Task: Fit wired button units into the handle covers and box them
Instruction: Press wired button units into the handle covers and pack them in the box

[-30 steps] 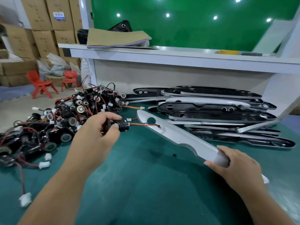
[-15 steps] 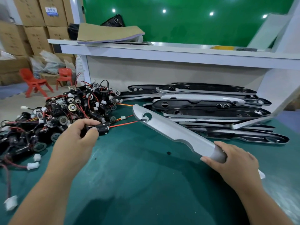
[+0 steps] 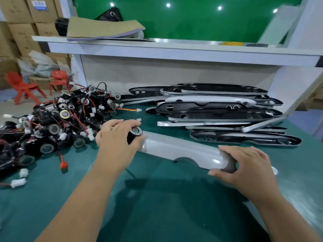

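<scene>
Our left grip (image 3: 116,139) curls round a black button unit (image 3: 135,132), its round face up at the left end of the silver handle cover (image 3: 178,151), while our right grip (image 3: 244,165) clasps that cover's right end over the green worktop (image 3: 166,206). To the left sprawls the heap of wired button units (image 3: 57,123), and on the far right lies the stack of handle covers (image 3: 218,110). Cardboard boxes (image 3: 19,11) stand stacked far left, closed, so we cannot tell what they hold.
</scene>
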Demonstrator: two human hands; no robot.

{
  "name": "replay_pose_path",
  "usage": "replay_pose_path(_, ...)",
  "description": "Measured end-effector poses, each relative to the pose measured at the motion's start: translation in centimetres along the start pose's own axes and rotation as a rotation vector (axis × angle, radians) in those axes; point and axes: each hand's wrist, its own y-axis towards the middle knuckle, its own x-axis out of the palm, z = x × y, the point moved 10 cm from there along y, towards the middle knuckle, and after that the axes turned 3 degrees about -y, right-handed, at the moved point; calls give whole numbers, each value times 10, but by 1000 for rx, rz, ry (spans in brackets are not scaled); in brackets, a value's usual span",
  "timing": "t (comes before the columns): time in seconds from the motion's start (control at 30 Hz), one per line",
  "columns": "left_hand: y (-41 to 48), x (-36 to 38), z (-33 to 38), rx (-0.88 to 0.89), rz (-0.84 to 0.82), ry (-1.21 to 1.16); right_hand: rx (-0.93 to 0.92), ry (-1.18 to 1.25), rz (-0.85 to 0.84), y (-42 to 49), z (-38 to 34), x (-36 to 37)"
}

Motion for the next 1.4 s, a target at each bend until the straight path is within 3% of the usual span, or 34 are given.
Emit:
replay_pose_path(0.13,-5,22,-1,68,-69,-294,43,-37,-21,2,16,-1)
replay_pose_path(0.23,-4,30,-3,117,-99,-361,62,-36,0,1,22,-6)
replay_pose_path(0.5,-5,38,-16,-1,63,-276,17,-86,-43,1,6,-2)
replay_pose_path(0.63,-4,48,-39,-121,-5,-109,25,-111,-69,0,5,-5)
replay_pose_path(0.73,-6,52,-40,-113,-30,-139,20,-105,-72,-3,0,-6)
replay_pose_path(0.83,-4,52,-38,-113,-100,-348,18,-92,-76,-6,3,-5)
replay_pose_path(0.9,-1,50,-50,-258,-118,-609,55,-44,-88,-8,16,-6)
replay_pose_path(1.0,-6,70,-69,-505,-252,-990,126,184,-313,-17,30,14)
replay_pose_path(1.1,-15,81,-67,-562,-378,-1024,110,269,-471,-27,29,36)
replay_pose_path(1.23,-12,79,-65,-546,-342,-1032,110,349,-215,-12,0,18)
replay_pose_path(1.3,-13,81,-59,-509,-370,-1001,3,314,-79,-1,-47,7)
replay_pose_path(1.4,-17,84,-48,-446,-402,-968,-170,269,-37,9,-126,14)
